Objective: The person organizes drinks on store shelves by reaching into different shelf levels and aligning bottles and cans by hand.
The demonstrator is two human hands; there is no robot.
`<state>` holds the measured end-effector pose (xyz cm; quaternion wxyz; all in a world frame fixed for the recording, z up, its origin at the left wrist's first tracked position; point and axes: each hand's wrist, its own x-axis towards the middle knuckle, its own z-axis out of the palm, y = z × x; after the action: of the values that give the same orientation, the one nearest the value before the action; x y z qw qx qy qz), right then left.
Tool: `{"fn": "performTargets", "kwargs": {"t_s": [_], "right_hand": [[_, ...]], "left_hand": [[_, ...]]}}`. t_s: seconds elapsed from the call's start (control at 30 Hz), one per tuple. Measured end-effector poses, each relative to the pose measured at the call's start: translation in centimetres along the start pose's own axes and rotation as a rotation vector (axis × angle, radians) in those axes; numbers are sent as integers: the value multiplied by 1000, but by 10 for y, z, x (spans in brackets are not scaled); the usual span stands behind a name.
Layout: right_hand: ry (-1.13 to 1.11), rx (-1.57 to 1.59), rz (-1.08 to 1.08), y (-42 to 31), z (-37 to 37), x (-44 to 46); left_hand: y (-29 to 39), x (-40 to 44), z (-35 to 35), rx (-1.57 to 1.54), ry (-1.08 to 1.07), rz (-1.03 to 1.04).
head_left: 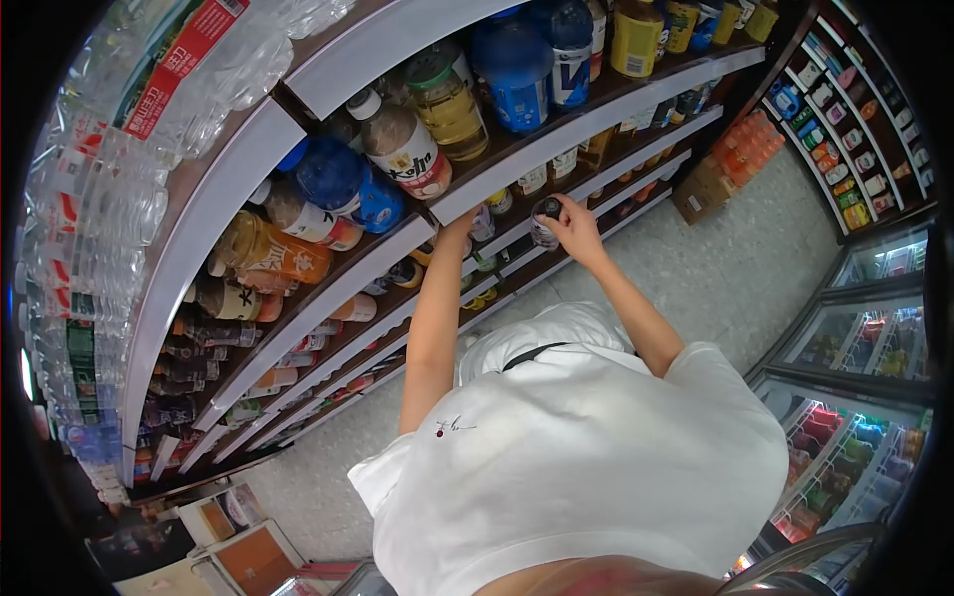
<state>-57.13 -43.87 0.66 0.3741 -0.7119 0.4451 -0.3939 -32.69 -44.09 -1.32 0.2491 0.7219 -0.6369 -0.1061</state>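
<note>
My right hand (576, 229) is closed around the dark cap of a small bottle (543, 234), holding it upright at the front of a lower shelf. The bottle's label is too small to read. My left hand (461, 223) reaches in under the edge of the shelf above. Its fingers are mostly hidden there, close to a small pale bottle (482, 224). Just above that hand, on the higher shelf, leans a bottle with a white cap and a white and pink label (402, 149).
Shelf tiers (596, 117) full of drinks bottles curve across the view. Shrink-wrapped water bottles (109, 209) are stacked at left. A cardboard box (702, 192) and a pack of orange bottles (752, 146) stand on the grey floor (770, 233). Glass-door fridges (845, 338) line the right.
</note>
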Motion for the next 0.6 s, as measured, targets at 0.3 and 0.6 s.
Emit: {"fn": "performTargets", "kwargs": {"t_s": [0.3, 0.6], "right_hand": [[-51, 45, 16, 0, 5, 9], [-56, 7, 34, 8, 5, 7]], "left_hand": [[7, -17, -8, -132, -26, -170], [-200, 10, 122, -184, 35, -106]]}}
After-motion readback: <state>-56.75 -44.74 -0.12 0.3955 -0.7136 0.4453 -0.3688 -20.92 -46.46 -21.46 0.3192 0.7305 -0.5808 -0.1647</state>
